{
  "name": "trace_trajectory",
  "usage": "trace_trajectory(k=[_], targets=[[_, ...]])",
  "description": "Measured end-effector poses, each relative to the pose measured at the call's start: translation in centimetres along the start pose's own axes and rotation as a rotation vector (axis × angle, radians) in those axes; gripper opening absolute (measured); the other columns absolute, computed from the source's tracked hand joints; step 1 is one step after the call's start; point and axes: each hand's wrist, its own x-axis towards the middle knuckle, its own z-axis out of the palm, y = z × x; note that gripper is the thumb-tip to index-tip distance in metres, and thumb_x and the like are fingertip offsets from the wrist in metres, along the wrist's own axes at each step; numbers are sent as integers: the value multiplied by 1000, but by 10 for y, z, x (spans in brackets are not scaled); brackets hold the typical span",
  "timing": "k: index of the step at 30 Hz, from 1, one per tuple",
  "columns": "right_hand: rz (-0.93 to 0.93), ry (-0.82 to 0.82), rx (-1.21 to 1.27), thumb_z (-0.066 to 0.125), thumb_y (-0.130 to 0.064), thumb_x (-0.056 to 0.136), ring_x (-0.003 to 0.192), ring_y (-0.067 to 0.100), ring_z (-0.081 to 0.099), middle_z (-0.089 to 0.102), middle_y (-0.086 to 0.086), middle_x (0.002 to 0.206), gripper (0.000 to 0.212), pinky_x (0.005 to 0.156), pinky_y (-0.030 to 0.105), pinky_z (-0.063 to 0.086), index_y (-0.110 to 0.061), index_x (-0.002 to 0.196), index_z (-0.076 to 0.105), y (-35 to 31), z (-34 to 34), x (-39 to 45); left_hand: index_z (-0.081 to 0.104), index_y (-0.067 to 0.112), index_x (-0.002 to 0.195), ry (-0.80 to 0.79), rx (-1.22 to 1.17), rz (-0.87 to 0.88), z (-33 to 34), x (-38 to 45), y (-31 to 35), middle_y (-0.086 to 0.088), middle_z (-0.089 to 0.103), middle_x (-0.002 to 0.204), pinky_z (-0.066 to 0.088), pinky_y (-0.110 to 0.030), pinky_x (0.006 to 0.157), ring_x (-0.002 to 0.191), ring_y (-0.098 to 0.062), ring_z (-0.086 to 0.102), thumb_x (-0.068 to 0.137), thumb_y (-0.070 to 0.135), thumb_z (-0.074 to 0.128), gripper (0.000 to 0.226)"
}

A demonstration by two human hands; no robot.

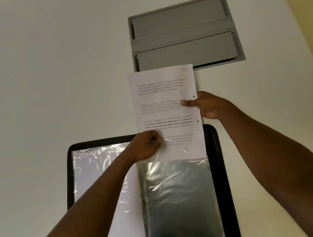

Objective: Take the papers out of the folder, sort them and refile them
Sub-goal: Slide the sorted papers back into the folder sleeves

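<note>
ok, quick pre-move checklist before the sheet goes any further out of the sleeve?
1. Right hand grips the printed sheet at its right edge: ok.
2. Left hand pinches the sleeve mouth of the plastic sleeve: ok.
3. Sheet fully out of the sleeve: not ok, bottom strip is under plastic.
4. Sheet flat, untorn: ok.
5. Folder lies open on the table: ok.
6. More papers in other sleeves: cannot tell.
</note>
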Motion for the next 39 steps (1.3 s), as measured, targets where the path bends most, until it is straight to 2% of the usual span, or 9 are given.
trace_trajectory(k=[3,6,10,15,21,24,29,33,39], targets=[[85,-43,-172,79,-21,65,106,22,67,70,7,117,64,84,38,58,-13,126,60,-3,-8,-3,62,16,88,20,-1,-2,1,-1,0,6,64,88,43,-20,67,83,-12,59,90,16,57,6],[137,-56,-327,80,-16,70,106,20,67,70,5,115,58,85,37,57,-16,125,61,-6,-10,-4,64,14,90,33,-4,4,1,-2,-2,5,65,86,42,-16,66,80,-11,59,91,16,57,7],[29,42,-297,79,-16,74,106,21,66,69,6,119,56,89,41,55,-14,127,60,-3,-8,-1,64,17,90,44,-30,5,1,-3,-1,9,64,85,40,-12,65,79,-6,58,90,14,59,6],[-58,39,-358,75,-14,80,97,15,67,69,1,110,47,78,33,58,-14,125,59,-10,1,-4,63,21,89,22,-28,9,1,-2,-2,10,65,87,41,-13,66,82,-6,60,90,16,61,6],[-64,54,-229,73,-11,83,99,21,68,69,6,116,45,81,37,58,-8,126,59,-10,17,2,69,17,95,-1,-31,40,4,2,5,6,68,93,41,-12,72,88,-9,61,90,18,64,8],[-78,96,-120,72,-11,84,101,23,68,68,9,119,43,90,44,55,-7,125,61,-6,17,3,70,15,100,-26,-35,43,6,6,11,4,69,102,41,-13,79,96,-9,61,90,16,63,12],[-67,88,-15,75,-17,74,106,26,67,70,8,116,50,88,42,56,-9,122,62,-8,2,-3,70,14,98,1,-28,39,7,7,14,9,64,95,33,0,68,89,-3,55,90,13,61,12],[-57,39,2,74,-17,73,106,25,67,69,9,117,52,88,43,56,-9,123,62,-11,4,-6,70,13,96,14,-40,32,9,8,11,6,67,95,39,-13,72,91,-8,59,90,16,61,11],[-32,40,94,69,-8,85,107,26,66,68,11,118,41,88,44,56,-6,124,61,-3,23,2,68,21,86,-40,-53,76,14,12,21,14,62,76,43,-20,68,71,-1,56,90,20,63,7]])
